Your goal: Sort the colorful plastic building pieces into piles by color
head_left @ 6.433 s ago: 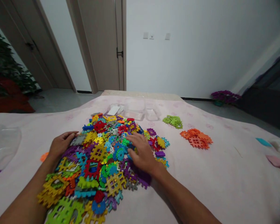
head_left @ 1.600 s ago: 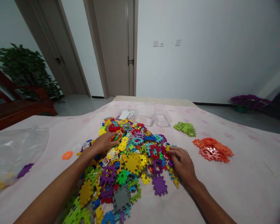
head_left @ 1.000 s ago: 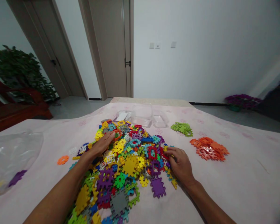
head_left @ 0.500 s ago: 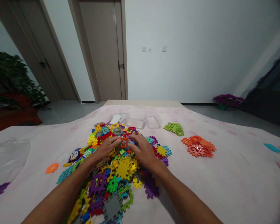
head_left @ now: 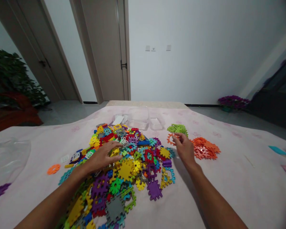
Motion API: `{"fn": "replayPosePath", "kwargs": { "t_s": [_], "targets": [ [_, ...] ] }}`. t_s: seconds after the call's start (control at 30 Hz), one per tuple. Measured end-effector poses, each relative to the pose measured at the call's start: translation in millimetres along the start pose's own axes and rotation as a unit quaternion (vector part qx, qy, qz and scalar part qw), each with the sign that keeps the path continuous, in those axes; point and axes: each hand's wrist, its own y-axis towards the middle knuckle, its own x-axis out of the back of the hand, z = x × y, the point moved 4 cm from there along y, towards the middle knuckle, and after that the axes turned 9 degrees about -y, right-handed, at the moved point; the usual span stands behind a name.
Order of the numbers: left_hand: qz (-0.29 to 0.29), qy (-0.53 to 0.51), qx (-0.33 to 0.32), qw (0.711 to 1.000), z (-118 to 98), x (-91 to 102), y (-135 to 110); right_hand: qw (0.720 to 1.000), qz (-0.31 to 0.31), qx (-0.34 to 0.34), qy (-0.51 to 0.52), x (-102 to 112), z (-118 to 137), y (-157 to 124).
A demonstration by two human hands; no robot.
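Note:
An orange square-frame building piece (head_left: pixel 171 139) with toothed edges is pinched between the fingers of my right hand (head_left: pixel 184 149). That hand is above the cloth, left of a pile of orange toothed pieces (head_left: pixel 205 148) and just in front of a small green pile (head_left: pixel 178 128). My left hand (head_left: pixel 106 156) hovers over the big mixed heap of plastic building pieces (head_left: pixel 125 171), thumb and fingers apart, with nothing seen in it. Purple, yellow, red, grey and blue pieces lie jumbled in the heap.
Clear plastic boxes (head_left: pixel 155 124) stand behind the heap. On the left lie a clear plastic bag (head_left: pixel 9 162) and an orange round piece (head_left: pixel 53 169). A blue piece (head_left: pixel 278 150) rests far right on the flowered tablecloth (head_left: pixel 228 190).
My right hand has moved right from the heap, carrying the orange frame piece toward the orange pile. My left hand has drawn back slightly and its fingers have parted.

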Motion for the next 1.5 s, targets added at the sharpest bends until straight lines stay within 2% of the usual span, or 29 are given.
{"fn": "replayPosePath", "kwargs": {
  "t_s": [0.13, 0.2, 0.27, 0.37, 0.47, 0.57, 0.63, 0.7, 0.77, 0.83, 0.93, 1.0, 1.07, 1.17, 1.27, 1.33, 1.4, 1.5],
  "targets": [
    [0.058, 0.06, -0.022, 0.996, -15.6, -25.7, -13.6, 0.984, -0.035, -0.003, -0.175, 43.7, -50.4, 15.0],
    [0.057, 0.084, -0.046, 0.994, -21.6, -31.9, -14.6, 0.968, -0.049, 0.001, -0.247, 58.9, -66.7, 17.5],
    [0.037, 0.101, -0.05, 0.993, -19.7, -29.9, -13.4, 0.947, -0.061, 0.014, -0.316, 70.9, -78.8, 18.1],
    [0.01, 0.124, -0.028, 0.992, -2.3, -17.5, -12.9, 0.915, -0.089, 0.034, -0.391, 84.9, -92.1, 17.5],
    [-0.023, 0.131, -0.013, 0.991, 22.8, -1.0, -17.0, 0.907, -0.13, 0.044, -0.398, 90.1, -93.0, 16.0],
    [-0.049, 0.108, -0.014, 0.993, 47.3, 11.8, -21.4, 0.929, -0.127, 0.107, -0.331, 75.3, -63.5, 8.4],
    [-0.068, 0.095, -0.016, 0.993, 60.8, 17.5, -22.1, 0.947, -0.074, 0.199, -0.24, 53.9, -22.1, -7.0],
    [-0.097, 0.084, -0.017, 0.992, 71.1, 21.8, -21.1, 0.95, 0.006, 0.287, -0.123, 29.7, 30.2, -33.5],
    [-0.123, 0.072, -0.011, 0.99, 78.4, 24.4, -18.9, 0.928, 0.113, 0.352, -0.045, 4.1, 84.1, -68.3],
    [-0.144, 0.064, -0.002, 0.988, 83.1, 25.9, -16.4, 0.885, 0.208, 0.417, 0.001, -19.6, 132.0, -105.8],
    [-0.161, 0.056, 0.003, 0.985, 85.8, 28.1, -14.8, 0.822, 0.287, 0.492, 0.017, -50.3, 178.7, -148.7],
    [-0.172, 0.05, 0.01, 0.984, 86.5, 32.3, -17.6, 0.783, 0.324, 0.531, -0.003, -68.2, 191.7, -164.4],
    [-0.19, 0.043, 0.026, 0.981, 87.7, 41.4, -25.1, 0.75, 0.354, 0.557, -0.026, -80.4, 193.6, -170.2],
    [-0.226, 0.047, 0.067, 0.971, 94.4, 64.5, -45.4, 0.732, 0.377, 0.564, -0.058, -83.8, 186.6, -166.6],
    [-0.246, 0.073, 0.145, 0.956, 112.7, 89.2, -71.8, 0.743, 0.377, 0.543, -0.101, -75.2, 180.6, -158.0],
    [-0.248, 0.088, 0.209, 0.942, 130.4, 99.1, -88.5, 0.756, 0.384, 0.515, -0.127, -69.3, 179.8, -152.1],
    [-0.25, 0.075, 0.257, 0.93, 147.5, 101.0, -101.2, 0.777, 0.383, 0.478, -0.146, -66.0, 181.8, -144.8],
    [-0.254, -0.005, 0.271, 0.928, 162.6, 91.7, -108.1, 0.815, 0.354, 0.421, -0.182, -68.1, 188.0, -133.1]
  ]
}}
